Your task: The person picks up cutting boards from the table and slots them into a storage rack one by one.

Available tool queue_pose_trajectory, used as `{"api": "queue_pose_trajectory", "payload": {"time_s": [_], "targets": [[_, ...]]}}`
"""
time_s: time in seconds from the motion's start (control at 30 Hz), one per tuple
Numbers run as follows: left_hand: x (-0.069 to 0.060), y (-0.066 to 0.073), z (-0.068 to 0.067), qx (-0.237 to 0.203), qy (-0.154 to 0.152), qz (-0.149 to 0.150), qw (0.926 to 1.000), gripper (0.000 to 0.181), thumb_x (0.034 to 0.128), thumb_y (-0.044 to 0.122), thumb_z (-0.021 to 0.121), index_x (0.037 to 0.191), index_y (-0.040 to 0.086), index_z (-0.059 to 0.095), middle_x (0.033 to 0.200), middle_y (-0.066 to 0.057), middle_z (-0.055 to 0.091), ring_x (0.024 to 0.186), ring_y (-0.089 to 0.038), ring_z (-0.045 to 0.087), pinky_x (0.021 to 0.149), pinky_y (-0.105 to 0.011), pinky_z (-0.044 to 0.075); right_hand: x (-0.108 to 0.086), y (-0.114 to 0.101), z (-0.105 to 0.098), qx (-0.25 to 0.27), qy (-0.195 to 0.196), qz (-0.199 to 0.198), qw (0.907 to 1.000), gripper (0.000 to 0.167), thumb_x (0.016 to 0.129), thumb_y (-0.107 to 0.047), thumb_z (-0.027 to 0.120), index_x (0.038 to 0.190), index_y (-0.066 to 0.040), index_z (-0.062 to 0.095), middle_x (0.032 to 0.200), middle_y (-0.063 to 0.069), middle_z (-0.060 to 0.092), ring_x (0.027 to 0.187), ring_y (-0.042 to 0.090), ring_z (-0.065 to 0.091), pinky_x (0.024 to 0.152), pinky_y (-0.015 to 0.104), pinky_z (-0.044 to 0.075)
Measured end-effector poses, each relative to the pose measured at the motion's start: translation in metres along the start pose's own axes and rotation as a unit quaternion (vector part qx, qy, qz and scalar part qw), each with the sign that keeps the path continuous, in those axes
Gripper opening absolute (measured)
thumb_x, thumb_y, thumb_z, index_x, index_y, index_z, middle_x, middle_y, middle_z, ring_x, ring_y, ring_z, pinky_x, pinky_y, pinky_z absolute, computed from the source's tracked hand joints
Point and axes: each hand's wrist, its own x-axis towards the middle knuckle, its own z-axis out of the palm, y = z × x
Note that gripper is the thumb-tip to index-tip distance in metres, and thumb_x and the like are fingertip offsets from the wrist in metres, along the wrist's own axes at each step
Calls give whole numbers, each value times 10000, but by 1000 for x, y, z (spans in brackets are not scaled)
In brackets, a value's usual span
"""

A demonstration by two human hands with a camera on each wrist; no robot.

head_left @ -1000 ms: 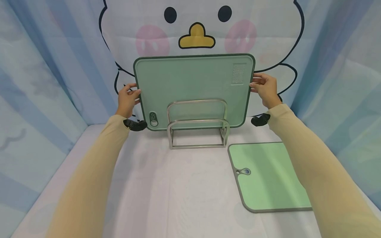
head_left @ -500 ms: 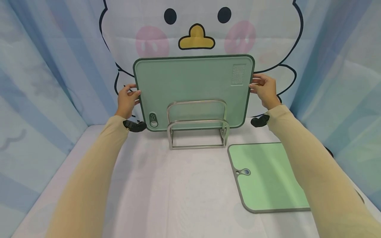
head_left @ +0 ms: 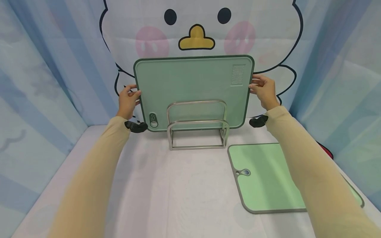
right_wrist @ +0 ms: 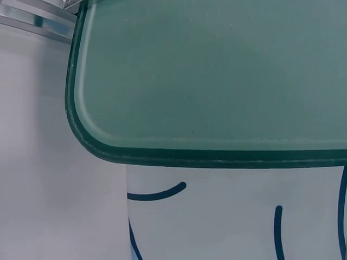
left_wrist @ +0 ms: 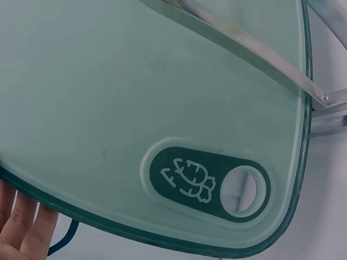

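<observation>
A green cutting board [head_left: 190, 77] with a dark green rim stands on its long edge in a metal wire rack [head_left: 197, 147], behind the rack's front loops. Its left side is slightly lower. A rough grating patch [head_left: 237, 74] marks its upper right; carrot drawings and a hole show at the lower left corner [left_wrist: 245, 189]. My left hand [head_left: 127, 101] grips the left edge, fingers behind, thumb in front. On the right edge, my right hand [head_left: 265, 91] pinches the board between thumb and fingers. That hand is out of sight in the right wrist view.
A lighter green board [head_left: 268, 188] with a grey rim lies flat on the white-covered table [head_left: 184, 191] at the right, partly under my right forearm. Beyond that forearm shows a red, dark-edged thing [head_left: 326, 151], mostly hidden. Printed curtains [head_left: 38, 99] enclose the back and sides.
Both hands keep hold of the cutting board, which stays in the rack. My right forearm has shifted slightly left, uncovering the red thing and the flat board's right corner.
</observation>
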Motion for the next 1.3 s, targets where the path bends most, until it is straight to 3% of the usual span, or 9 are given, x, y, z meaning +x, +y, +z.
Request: {"api": "queue_pose_trajectory", "payload": {"time_s": [0.37,0.6,0.73,0.9,1.07,1.3], "targets": [[-4,-2,5,-335,171,-6,9993,419,960,201,528,1365,116,464,1193,-63,566,1119,-212,559,1043,-423,428,-5,0,0,433,71,-42,9990,344,875,-12,620,1218,-9,598,861,-95,644,777,31,639,648,142,554],[-11,-4,8,-320,369,211,9986,443,970,204,513,1402,145,432,1354,-131,477,1224,-225,476,1072,-396,392,-16,-2,0,732,92,121,9972,378,868,-108,657,1231,-28,585,1011,-30,676,867,52,655,735,195,566],[-19,-2,9,-297,551,450,9970,457,975,169,496,1423,149,404,1424,-129,428,1300,-226,427,1102,-339,360,-22,-6,0,510,203,327,9980,400,869,-167,666,1246,-63,580,1172,38,653,920,52,642,859,261,550],[-28,0,10,-408,729,601,9947,471,972,136,498,1430,154,387,1449,-98,396,1344,-229,390,1110,-297,349,-28,-11,-1,84,292,208,9993,429,879,-177,658,1274,-44,557,1240,63,628,923,2,623,941,314,516],[-38,3,13,-476,774,670,9936,467,970,127,495,1424,150,392,1433,-89,410,1321,-219,415,1096,-299,364,-34,-14,-6,-465,178,-26,9988,427,885,-209,649,1277,-67,554,1255,68,620,906,-43,608,879,234,537],[-61,9,24,-437,407,1239,9905,452,974,83,481,1416,64,388,1411,-137,428,1310,-238,427,1107,-330,357,-48,-15,-16,-1022,28,-98,9947,428,891,-250,637,1280,-101,543,1226,43,633,903,-78,592,800,140,530]]}}
